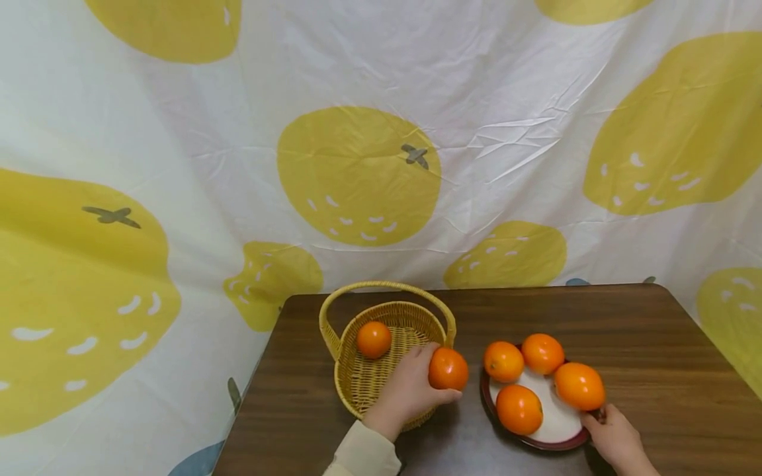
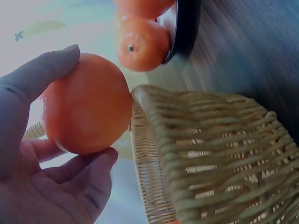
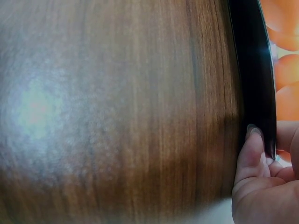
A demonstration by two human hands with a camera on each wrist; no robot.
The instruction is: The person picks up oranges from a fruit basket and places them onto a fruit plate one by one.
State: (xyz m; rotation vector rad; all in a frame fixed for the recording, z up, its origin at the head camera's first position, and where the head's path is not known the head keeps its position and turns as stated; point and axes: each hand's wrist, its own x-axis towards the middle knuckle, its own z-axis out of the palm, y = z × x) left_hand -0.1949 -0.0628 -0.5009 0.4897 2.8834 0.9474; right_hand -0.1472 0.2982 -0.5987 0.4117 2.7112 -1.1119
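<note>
My left hand grips an orange between thumb and fingers, over the right rim of a yellow wicker basket. In the left wrist view, the held orange is right at the woven rim. Another orange lies inside the basket toward the back left. With its thumb and fingers, my right hand pinches the right edge of a dark-rimmed plate with a white middle. Several oranges, one nearest the basket, sit on that plate. The right wrist view shows the thumb against the plate's dark outer side.
Basket and plate stand side by side on a dark wooden table. The basket's tall handle arches up over it. Behind the table hangs a white cloth printed with yellow fruit.
</note>
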